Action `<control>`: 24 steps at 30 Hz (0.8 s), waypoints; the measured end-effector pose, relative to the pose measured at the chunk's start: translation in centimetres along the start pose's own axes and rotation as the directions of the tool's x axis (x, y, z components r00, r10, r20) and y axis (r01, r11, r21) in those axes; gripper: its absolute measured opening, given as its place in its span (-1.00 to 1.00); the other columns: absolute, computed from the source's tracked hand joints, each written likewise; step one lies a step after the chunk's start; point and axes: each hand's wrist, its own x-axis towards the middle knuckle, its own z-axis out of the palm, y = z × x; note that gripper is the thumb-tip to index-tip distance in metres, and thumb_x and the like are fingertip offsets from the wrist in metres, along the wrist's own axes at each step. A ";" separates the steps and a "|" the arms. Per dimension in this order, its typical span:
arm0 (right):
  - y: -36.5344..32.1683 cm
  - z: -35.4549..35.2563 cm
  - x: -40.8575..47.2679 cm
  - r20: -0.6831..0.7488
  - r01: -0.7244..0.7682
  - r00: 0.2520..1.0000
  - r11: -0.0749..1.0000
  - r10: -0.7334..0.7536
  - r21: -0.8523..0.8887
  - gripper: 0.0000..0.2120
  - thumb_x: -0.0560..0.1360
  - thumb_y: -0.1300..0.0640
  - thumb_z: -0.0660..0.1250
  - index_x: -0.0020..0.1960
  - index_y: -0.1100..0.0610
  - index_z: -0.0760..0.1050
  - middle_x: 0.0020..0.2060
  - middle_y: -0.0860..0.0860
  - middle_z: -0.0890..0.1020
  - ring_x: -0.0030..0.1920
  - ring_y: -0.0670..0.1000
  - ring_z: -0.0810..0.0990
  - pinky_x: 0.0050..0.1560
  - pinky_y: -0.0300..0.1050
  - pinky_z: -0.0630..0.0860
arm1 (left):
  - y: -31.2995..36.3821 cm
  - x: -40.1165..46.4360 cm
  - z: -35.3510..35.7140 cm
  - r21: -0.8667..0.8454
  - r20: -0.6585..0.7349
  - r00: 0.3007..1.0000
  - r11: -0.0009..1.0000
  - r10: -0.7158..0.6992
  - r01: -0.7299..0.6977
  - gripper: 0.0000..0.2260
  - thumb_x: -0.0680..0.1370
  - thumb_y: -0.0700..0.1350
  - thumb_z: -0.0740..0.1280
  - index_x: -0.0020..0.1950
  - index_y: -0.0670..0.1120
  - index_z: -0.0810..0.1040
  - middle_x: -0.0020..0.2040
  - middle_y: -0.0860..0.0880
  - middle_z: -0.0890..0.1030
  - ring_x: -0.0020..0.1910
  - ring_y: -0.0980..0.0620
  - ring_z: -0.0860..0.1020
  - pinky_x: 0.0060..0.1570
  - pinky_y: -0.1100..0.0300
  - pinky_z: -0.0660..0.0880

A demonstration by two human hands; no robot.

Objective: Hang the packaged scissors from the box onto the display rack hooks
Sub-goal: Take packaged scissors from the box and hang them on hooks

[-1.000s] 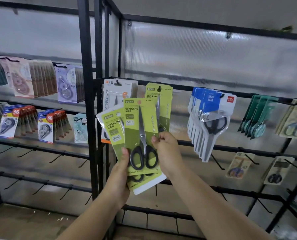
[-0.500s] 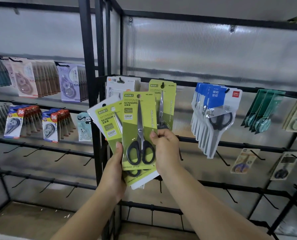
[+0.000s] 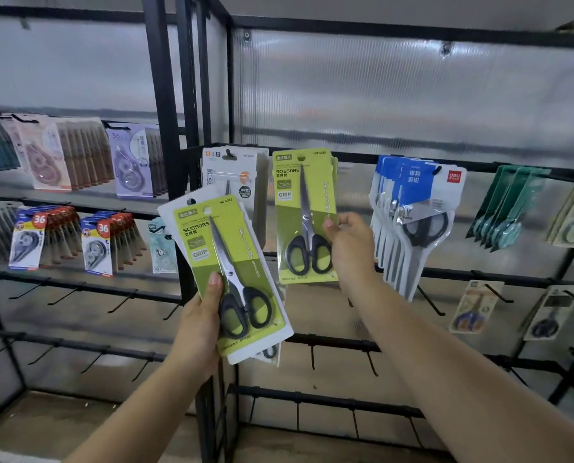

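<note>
My left hand [image 3: 200,324] grips a small stack of green-carded scissors packs [image 3: 227,262], tilted, with my thumb over the front pack's blade. My right hand [image 3: 347,243] pinches the right edge of a single green scissors pack [image 3: 304,215] held upright against the black display rack [image 3: 315,158], its hang hole at the top rail's hook. Whether it hangs on the hook or is only held there I cannot tell. The box is out of view.
A white scissors pack [image 3: 232,172] hangs left of the green one. Blue-carded scissors [image 3: 416,208] and teal ones [image 3: 506,208] hang to the right. Bare hooks [image 3: 369,362] stick out of the lower rails. Correction-tape packs [image 3: 108,242] fill the left rack behind a black post [image 3: 165,128].
My right hand has drawn one green pack off the stack and carried it up and right to the top rail. My left hand has lowered and tilted the remaining stack.
</note>
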 end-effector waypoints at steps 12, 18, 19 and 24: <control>0.9 -0.5 1.0 -0.090 -0.046 0.995 0.998 0.050 0.041 -0.94 0.56 0.21 0.27 -0.08 0.19 0.44 -0.32 -0.04 0.45 -0.33 -0.11 0.40 -0.45 -0.40 0.33 | 1.5 -0.3 0.1 0.014 0.035 0.999 0.999 0.040 -0.041 -0.65 0.61 0.07 0.16 0.17 -0.14 0.55 -0.08 -0.13 0.70 -0.19 -0.05 0.68 -0.37 0.19 0.58; 1.7 -0.7 1.3 -0.062 -0.125 0.990 0.992 0.124 -0.019 -0.91 0.55 0.17 0.29 0.01 0.18 0.48 -0.12 0.02 0.52 -0.16 -0.01 0.46 -0.28 -0.19 0.32 | 2.2 -0.3 0.9 0.044 0.046 0.998 0.998 0.052 -0.054 -0.67 0.59 0.10 0.17 0.09 -0.09 0.57 -0.06 -0.15 0.69 -0.09 -0.15 0.66 -0.08 0.00 0.56; 2.1 -0.9 1.2 -0.050 -0.173 0.984 0.985 0.172 -0.008 -0.93 0.54 0.19 0.29 -0.02 0.19 0.48 -0.14 0.02 0.52 -0.16 -0.01 0.46 -0.25 -0.18 0.32 | 2.2 -0.4 1.0 0.051 0.048 0.997 0.997 0.055 -0.058 -0.68 0.59 0.10 0.18 0.06 -0.09 0.58 -0.09 -0.14 0.70 -0.11 -0.14 0.66 -0.08 0.00 0.56; 5.0 -1.7 -0.5 -0.097 -0.345 0.930 0.934 0.354 0.094 -0.84 0.53 0.31 0.17 -0.04 0.16 0.51 -0.01 0.12 0.58 -0.04 0.07 0.48 -0.24 -0.20 0.35 | 1.9 -0.7 1.2 0.033 0.022 0.999 0.998 0.048 -0.049 -0.74 0.57 0.05 0.23 0.01 -0.11 0.60 -0.16 -0.10 0.70 -0.17 -0.11 0.65 -0.10 0.02 0.56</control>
